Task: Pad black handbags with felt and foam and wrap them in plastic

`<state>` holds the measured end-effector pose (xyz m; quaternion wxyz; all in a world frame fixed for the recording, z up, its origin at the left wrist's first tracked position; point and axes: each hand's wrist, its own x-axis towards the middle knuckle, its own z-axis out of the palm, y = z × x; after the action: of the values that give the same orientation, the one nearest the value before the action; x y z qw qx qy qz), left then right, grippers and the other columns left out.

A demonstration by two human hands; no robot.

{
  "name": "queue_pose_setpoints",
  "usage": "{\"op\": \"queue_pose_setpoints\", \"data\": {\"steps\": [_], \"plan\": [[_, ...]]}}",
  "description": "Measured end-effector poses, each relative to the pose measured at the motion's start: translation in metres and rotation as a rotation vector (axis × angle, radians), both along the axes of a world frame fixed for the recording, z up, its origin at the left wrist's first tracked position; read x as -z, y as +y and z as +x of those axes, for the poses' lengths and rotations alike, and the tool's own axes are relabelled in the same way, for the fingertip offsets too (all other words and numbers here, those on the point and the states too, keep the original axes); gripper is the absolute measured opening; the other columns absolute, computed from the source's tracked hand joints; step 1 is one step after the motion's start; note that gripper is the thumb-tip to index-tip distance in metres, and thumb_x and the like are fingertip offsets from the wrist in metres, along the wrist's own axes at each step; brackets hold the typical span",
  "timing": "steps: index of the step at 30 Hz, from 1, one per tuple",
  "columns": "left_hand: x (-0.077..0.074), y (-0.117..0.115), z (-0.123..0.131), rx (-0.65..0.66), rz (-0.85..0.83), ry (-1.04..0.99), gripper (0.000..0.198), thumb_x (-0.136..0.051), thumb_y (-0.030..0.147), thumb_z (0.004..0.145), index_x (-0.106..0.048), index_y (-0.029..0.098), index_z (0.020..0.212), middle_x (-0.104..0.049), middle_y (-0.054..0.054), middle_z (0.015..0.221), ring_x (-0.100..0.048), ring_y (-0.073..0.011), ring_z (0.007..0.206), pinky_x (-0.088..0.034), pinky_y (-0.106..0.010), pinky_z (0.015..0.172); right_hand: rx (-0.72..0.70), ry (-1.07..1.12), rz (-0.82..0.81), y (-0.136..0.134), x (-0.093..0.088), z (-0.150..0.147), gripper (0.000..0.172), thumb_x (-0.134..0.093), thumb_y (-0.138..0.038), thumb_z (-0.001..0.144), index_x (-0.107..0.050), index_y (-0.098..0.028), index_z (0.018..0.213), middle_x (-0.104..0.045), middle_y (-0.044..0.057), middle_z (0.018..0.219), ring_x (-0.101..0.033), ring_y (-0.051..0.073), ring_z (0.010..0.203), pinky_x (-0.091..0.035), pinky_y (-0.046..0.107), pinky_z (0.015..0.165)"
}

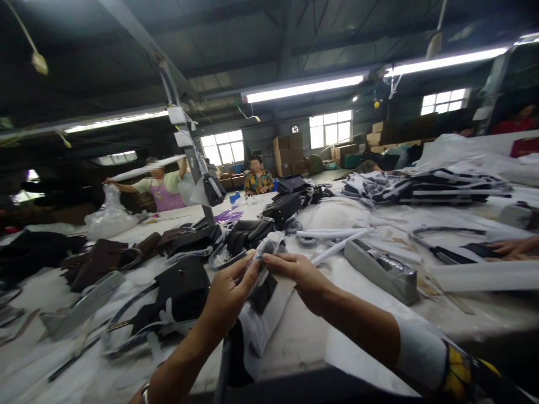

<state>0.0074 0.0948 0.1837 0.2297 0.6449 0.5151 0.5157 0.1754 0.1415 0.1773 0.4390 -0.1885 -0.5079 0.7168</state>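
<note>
My left hand [229, 292] and my right hand [297, 269] meet above the table's near edge, both pinched on a crumpled piece of clear plastic wrap [269, 244]. Below the wrap hangs a black strap-like piece [263, 294] with white paper around it. A small black bag [183, 289] lies just left of my left hand. A grey tape dispenser [381, 269] sits to the right of my right hand.
Brown and black bags [126, 252] and white wrapped straps [332, 235] cover the long white table [303, 336]. Another person's hand [511, 247] rests at the right. Two people work at the far side. A metal post [197, 168] rises mid-table. Cardboard boxes are stacked at the back.
</note>
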Motion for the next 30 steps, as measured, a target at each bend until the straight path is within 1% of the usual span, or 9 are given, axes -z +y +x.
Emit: {"op": "queue_pose_setpoints", "data": {"steps": [4, 6, 9, 13, 15, 18, 22, 25, 30], "plan": [[0.000, 0.000, 0.004, 0.042, -0.114, -0.353, 0.097, -0.074, 0.043, 0.082, -0.013, 0.033, 0.157, -0.067, -0.011, 0.128, -0.069, -0.0261, 0.106, -0.053, -0.041, 0.095, -0.017, -0.047, 0.003, 0.001, 0.001, 0.002, 0.038, -0.081, -0.049, 0.074, -0.079, -0.014, 0.091, -0.075, 0.007, 0.083, -0.068, 0.019, 0.079, -0.049, 0.032, 0.085], [-0.001, 0.000, 0.007, 0.076, -0.167, -0.525, 0.110, -0.079, 0.038, 0.078, -0.002, 0.037, 0.156, -0.059, -0.012, 0.137, -0.068, -0.0259, 0.109, -0.054, -0.038, 0.093, -0.031, -0.070, 0.011, 0.004, 0.001, 0.004, 0.035, -0.081, -0.048, 0.075, -0.078, -0.015, 0.086, -0.073, 0.005, 0.080, -0.065, 0.016, 0.072, -0.049, 0.031, 0.082], [-0.003, 0.000, 0.010, 0.178, -0.219, -0.670, 0.103, -0.080, 0.033, 0.077, -0.014, 0.034, 0.156, -0.059, -0.012, 0.138, -0.064, -0.0268, 0.117, -0.051, -0.037, 0.098, -0.068, -0.079, 0.032, 0.007, 0.000, 0.007, 0.031, -0.080, -0.046, 0.077, -0.076, -0.015, 0.078, -0.069, 0.004, 0.073, -0.062, 0.016, 0.068, -0.049, 0.031, 0.078], [-0.005, -0.003, 0.013, 0.259, -0.158, -0.619, 0.062, -0.077, 0.036, 0.080, -0.056, 0.021, 0.137, -0.064, -0.012, 0.132, -0.061, -0.0284, 0.120, -0.049, -0.034, 0.101, -0.137, 0.063, -0.151, 0.006, 0.005, 0.014, 0.031, -0.074, -0.049, 0.081, -0.076, -0.018, 0.086, -0.071, 0.005, 0.085, -0.064, 0.017, 0.082, -0.050, 0.031, 0.084], [-0.005, -0.005, 0.015, 0.280, -0.141, -0.587, 0.050, -0.074, 0.038, 0.082, -0.064, 0.018, 0.127, -0.066, -0.012, 0.130, -0.062, -0.0282, 0.118, -0.048, -0.034, 0.100, -0.190, 0.153, -0.213, 0.001, 0.010, 0.016, 0.027, -0.076, -0.040, 0.080, -0.076, -0.018, 0.095, -0.071, 0.006, 0.096, -0.064, 0.016, 0.091, -0.049, 0.029, 0.090], [-0.004, -0.008, 0.017, 0.241, -0.125, -0.582, 0.048, -0.076, 0.040, 0.081, -0.066, 0.018, 0.123, -0.069, -0.011, 0.124, -0.066, -0.0262, 0.110, -0.051, -0.033, 0.095, -0.213, 0.205, -0.112, -0.008, 0.019, 0.012, 0.030, -0.078, -0.025, 0.078, -0.074, -0.019, 0.108, -0.069, 0.006, 0.107, -0.061, 0.015, 0.096, -0.047, 0.025, 0.090], [0.002, -0.009, 0.021, 0.134, -0.086, -0.553, 0.052, -0.080, 0.041, 0.075, -0.067, 0.019, 0.121, -0.073, -0.009, 0.110, -0.068, -0.0224, 0.098, -0.054, -0.029, 0.085, 0.001, 0.199, 0.044, -0.015, 0.029, -0.005, 0.021, -0.075, -0.035, 0.085, -0.074, -0.018, 0.097, -0.066, 0.003, 0.087, -0.057, 0.013, 0.079, -0.046, 0.025, 0.077], [0.008, -0.009, 0.024, 0.059, -0.012, -0.509, 0.053, -0.081, 0.040, 0.074, -0.066, 0.020, 0.121, -0.072, -0.009, 0.111, -0.067, -0.0222, 0.103, -0.053, -0.029, 0.088, 0.205, 0.161, 0.132, -0.017, 0.033, -0.016, 0.025, -0.072, -0.042, 0.086, -0.071, -0.018, 0.085, -0.059, 0.000, 0.074, -0.051, 0.013, 0.070, -0.043, 0.025, 0.069], [0.016, -0.004, 0.033, 0.046, 0.043, -0.499, 0.050, -0.078, 0.040, 0.078, -0.064, 0.021, 0.122, -0.071, -0.009, 0.114, -0.066, -0.0231, 0.107, -0.052, -0.031, 0.092, 0.374, 0.137, 0.216, -0.017, 0.032, -0.027, 0.032, -0.065, -0.050, 0.090, -0.071, -0.020, 0.101, -0.064, 0.002, 0.085, -0.055, 0.016, 0.076, -0.045, 0.026, 0.070]]}}
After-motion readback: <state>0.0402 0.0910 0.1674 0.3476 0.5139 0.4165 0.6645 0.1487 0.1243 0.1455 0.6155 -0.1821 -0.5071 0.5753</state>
